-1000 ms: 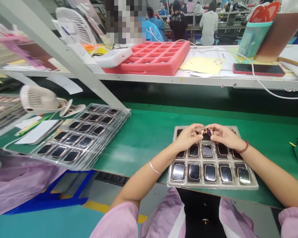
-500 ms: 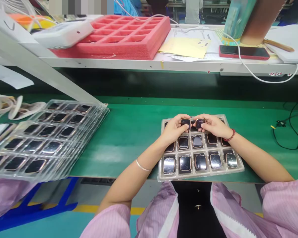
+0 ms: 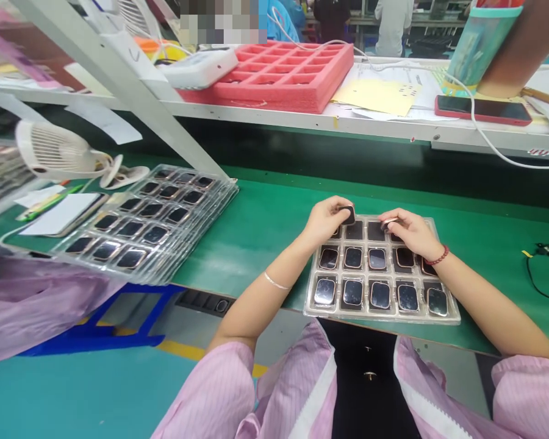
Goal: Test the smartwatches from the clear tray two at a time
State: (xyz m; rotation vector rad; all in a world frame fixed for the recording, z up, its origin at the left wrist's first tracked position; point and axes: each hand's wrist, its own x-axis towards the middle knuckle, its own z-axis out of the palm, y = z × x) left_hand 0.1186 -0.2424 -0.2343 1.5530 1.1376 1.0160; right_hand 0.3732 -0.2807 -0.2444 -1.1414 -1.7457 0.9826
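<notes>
A clear plastic tray (image 3: 379, 314) lies at the table's front edge, with rows of square smartwatch cases, dark-faced and gold-rimmed, in its pockets. Over its back row, my left hand (image 3: 328, 219) pinches one watch case (image 3: 348, 214), tilted, between thumb and fingers. My right hand (image 3: 412, 231) grips another watch case (image 3: 387, 224) above the same row, seen nearly edge-on and partly covered by the fingers. Between the hands, two back-row pockets show dark bottoms. Several watch cases, such as the front-row watch case (image 3: 380, 294), sit face up in the nearer rows.
To the left stands a stack of clear trays (image 3: 139, 228) with more watch cases. Behind it are a small white fan (image 3: 57, 152) and a notepad (image 3: 59, 214). A shelf (image 3: 274, 121) crosses above, bearing a red foam tray (image 3: 322, 97) and a phone (image 3: 482, 111). A black cable (image 3: 542, 280) lies right.
My hands have moved apart, and both held watch cases have turned from face-on to tilted. The view has swung left, showing more of the fan and tray stack.
</notes>
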